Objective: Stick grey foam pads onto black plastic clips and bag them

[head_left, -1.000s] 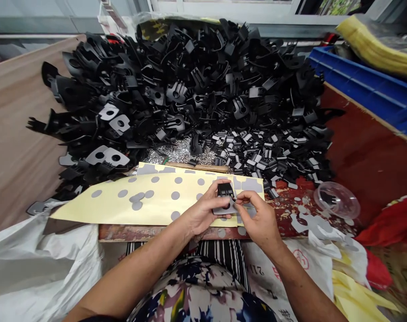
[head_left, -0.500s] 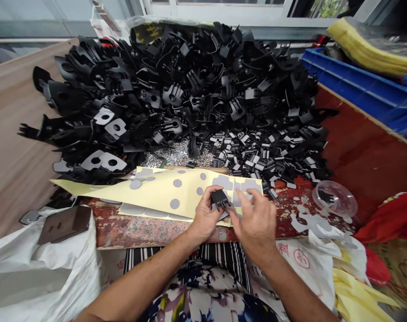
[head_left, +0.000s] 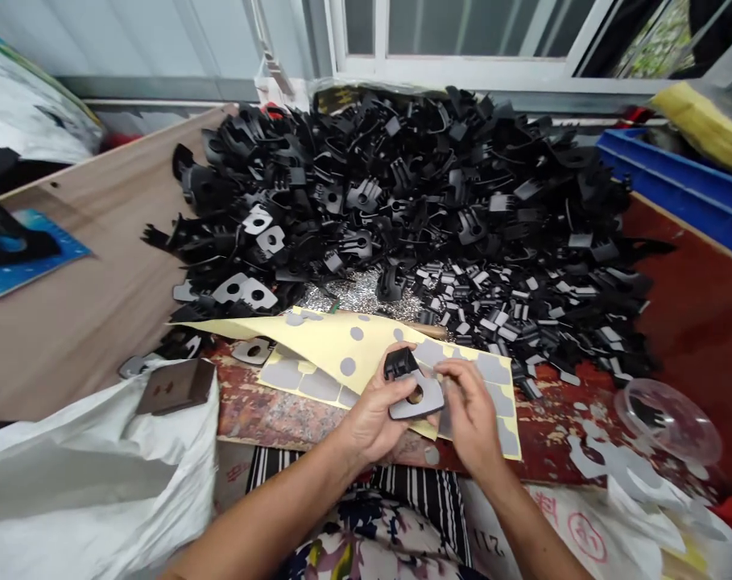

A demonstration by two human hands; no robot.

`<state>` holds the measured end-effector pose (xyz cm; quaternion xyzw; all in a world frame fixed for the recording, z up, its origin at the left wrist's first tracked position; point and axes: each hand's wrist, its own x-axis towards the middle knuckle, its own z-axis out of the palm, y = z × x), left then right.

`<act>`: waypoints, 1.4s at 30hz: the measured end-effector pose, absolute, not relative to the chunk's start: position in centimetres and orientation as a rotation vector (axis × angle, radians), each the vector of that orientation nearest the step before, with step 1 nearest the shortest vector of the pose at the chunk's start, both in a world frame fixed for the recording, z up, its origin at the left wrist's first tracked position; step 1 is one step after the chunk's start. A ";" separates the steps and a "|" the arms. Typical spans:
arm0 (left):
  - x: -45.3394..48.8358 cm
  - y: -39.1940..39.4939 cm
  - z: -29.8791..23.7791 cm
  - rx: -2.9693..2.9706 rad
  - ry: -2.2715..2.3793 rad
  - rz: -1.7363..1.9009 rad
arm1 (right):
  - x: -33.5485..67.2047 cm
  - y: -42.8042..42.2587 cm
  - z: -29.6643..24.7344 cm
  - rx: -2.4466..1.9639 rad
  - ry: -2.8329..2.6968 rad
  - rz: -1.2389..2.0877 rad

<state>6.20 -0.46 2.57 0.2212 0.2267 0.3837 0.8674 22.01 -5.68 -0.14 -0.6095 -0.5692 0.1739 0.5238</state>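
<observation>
My left hand (head_left: 374, 419) grips a black plastic clip part (head_left: 409, 383) that has a grey pad with a round hole stuck on its flat face. My right hand (head_left: 471, 411) is right beside it, fingers loosely curled, fingertips touching the pad's right edge. Under both hands lies a yellow backing sheet (head_left: 335, 342) with grey stickers and grey dots, its left part lifted and folded over. Behind it rises a big heap of black clip parts (head_left: 402, 185), a few with grey pads on them.
Small black-and-white pieces (head_left: 510, 314) and shiny metal bits (head_left: 359, 294) lie before the heap. A clear plastic bowl (head_left: 667, 415) sits at right, a blue crate (head_left: 680, 185) beyond it. A white bag (head_left: 93, 467) with a brown block (head_left: 175, 387) is at left.
The view has swung left and up. The clip in my left hand now shows its flat face with the grey pad on it. The yellow sheet's left part has folded further over.
</observation>
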 end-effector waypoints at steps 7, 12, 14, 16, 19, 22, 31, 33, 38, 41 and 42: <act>2.2 0.1 4.9 0.493 0.737 1.040 | 18.2 -2.0 -2.5 -1.316 -2.108 0.114; -0.2 0.8 6.4 0.475 0.770 1.097 | 18.9 -1.1 -0.9 -1.008 -2.526 0.247; -0.8 1.5 5.8 0.461 0.773 1.123 | 19.1 -1.0 -0.1 -0.994 -2.521 0.282; -1.7 2.4 4.2 0.446 0.784 1.129 | 19.3 -1.1 0.1 -0.986 -2.493 0.301; -3.6 3.4 1.0 0.353 0.833 1.167 | 19.7 -1.3 -0.6 -0.981 -2.422 0.341; -5.4 3.2 -0.9 0.280 0.840 1.228 | 20.3 -1.1 -1.6 -0.978 -2.315 0.449; -3.0 1.5 4.3 0.510 0.821 1.063 | 18.8 -1.4 -1.0 -1.138 -1.926 0.387; -1.7 2.4 4.3 0.601 0.839 1.034 | 19.5 -2.4 -0.3 -1.147 -1.882 0.348; 1.8 4.6 1.3 0.731 1.003 0.882 | 27.0 -9.8 0.1 -1.391 -1.225 0.324; 2.6 4.5 -0.1 0.800 1.039 0.930 | 31.1 -16.9 -2.4 -1.422 -0.906 0.338; 2.6 4.4 -0.3 0.828 1.039 0.959 | 31.8 -19.1 -3.8 -1.436 -0.844 0.351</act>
